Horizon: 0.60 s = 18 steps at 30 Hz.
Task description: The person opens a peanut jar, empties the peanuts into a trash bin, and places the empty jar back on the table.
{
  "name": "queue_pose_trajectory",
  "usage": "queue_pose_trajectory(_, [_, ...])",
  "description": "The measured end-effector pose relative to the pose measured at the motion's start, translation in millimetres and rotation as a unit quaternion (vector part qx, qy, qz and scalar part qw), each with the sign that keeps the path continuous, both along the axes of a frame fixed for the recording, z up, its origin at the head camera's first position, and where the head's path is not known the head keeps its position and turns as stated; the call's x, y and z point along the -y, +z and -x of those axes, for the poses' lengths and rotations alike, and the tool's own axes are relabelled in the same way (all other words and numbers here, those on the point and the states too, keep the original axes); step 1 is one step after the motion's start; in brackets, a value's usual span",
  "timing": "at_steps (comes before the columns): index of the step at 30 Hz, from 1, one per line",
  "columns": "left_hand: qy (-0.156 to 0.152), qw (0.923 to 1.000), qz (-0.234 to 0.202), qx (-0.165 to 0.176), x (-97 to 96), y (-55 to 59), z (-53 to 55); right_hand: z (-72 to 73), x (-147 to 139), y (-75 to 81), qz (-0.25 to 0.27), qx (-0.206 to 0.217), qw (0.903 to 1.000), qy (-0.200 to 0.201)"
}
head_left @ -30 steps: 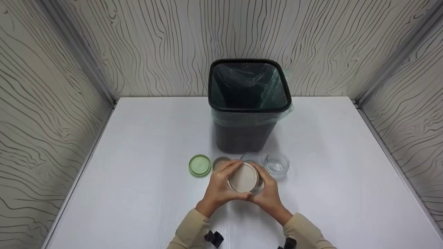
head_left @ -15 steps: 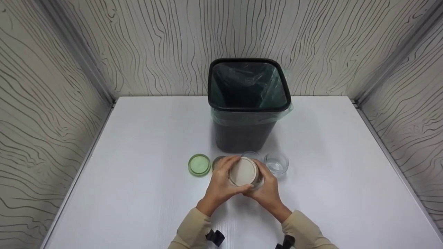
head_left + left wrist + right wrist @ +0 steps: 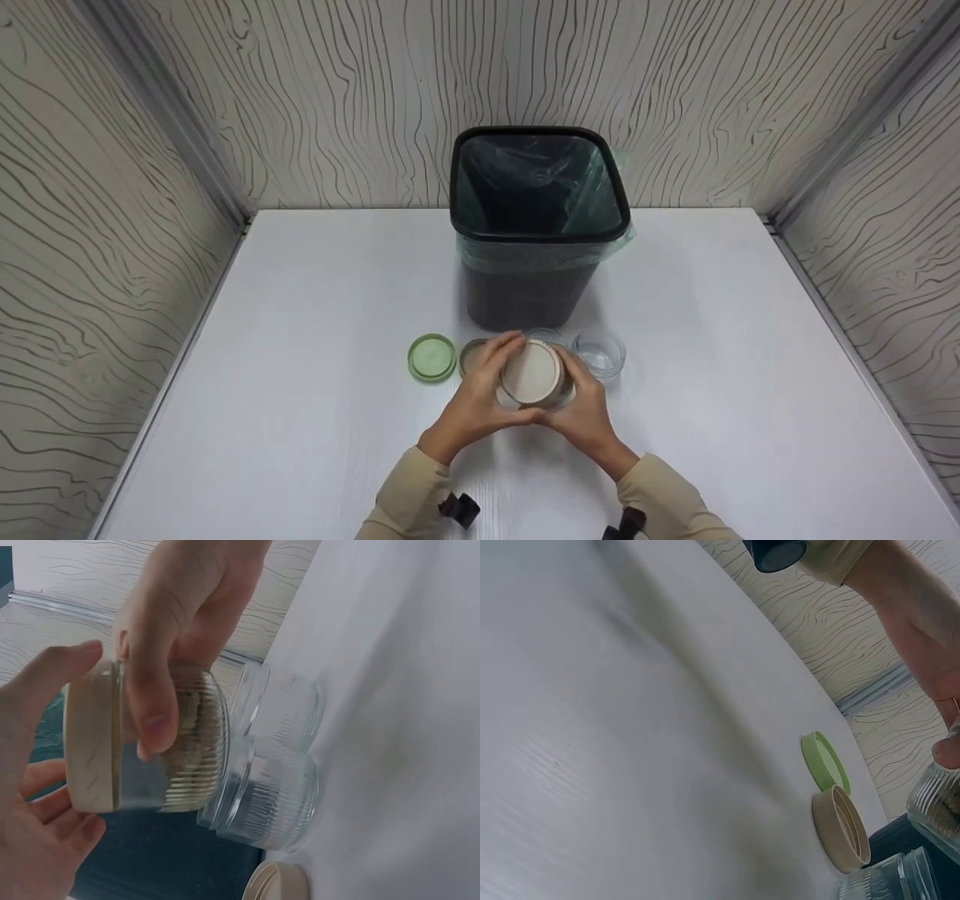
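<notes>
Both hands hold a ribbed glass jar [image 3: 202, 780] with a beige lid [image 3: 529, 373] above the table. In the left wrist view, my left hand [image 3: 474, 397] has its thumb and fingers around the lid. My right hand [image 3: 589, 409] grips the glass body, its fingers covering part of it. Something brown lies inside the jar. Just beyond the hands stand two lidless glass jars, one at the right [image 3: 600, 354] and another [image 3: 546, 335] partly hidden by the right hand. To the left are a green lid [image 3: 432, 358] and a second beige lid [image 3: 840, 829], partly covered by my left fingers.
A dark bin [image 3: 525, 289] with a greenish liner stands behind the jars and lids. The white table [image 3: 315, 337] meets wood-patterned panels [image 3: 360, 97] at the back and both sides.
The held jar has shifted slightly away from me, then a little to the right. My left fingers and thumb have changed their place around its lid. The other jars and lids stay put.
</notes>
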<state>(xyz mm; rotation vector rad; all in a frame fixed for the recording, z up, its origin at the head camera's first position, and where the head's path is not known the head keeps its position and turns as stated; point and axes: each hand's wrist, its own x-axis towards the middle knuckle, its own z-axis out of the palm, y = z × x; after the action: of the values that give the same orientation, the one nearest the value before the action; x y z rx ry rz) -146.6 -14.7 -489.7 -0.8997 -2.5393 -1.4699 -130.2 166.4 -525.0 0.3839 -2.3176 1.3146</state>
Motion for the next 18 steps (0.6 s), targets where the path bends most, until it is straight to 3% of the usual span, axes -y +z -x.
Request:
queue_pose_trajectory(8, [-0.070, 0.9972, 0.024, -0.008, 7.4, 2.7, 2.7, 0.6, -3.6, -0.8, -0.007, -0.011, 0.9995, 0.030])
queue_pose_trajectory(18, [-0.092, 0.9949, 0.041, -0.007, 10.1, 2.3, 2.9, -2.2, -3.8, 0.5, -0.031, 0.013, 0.9985, 0.042])
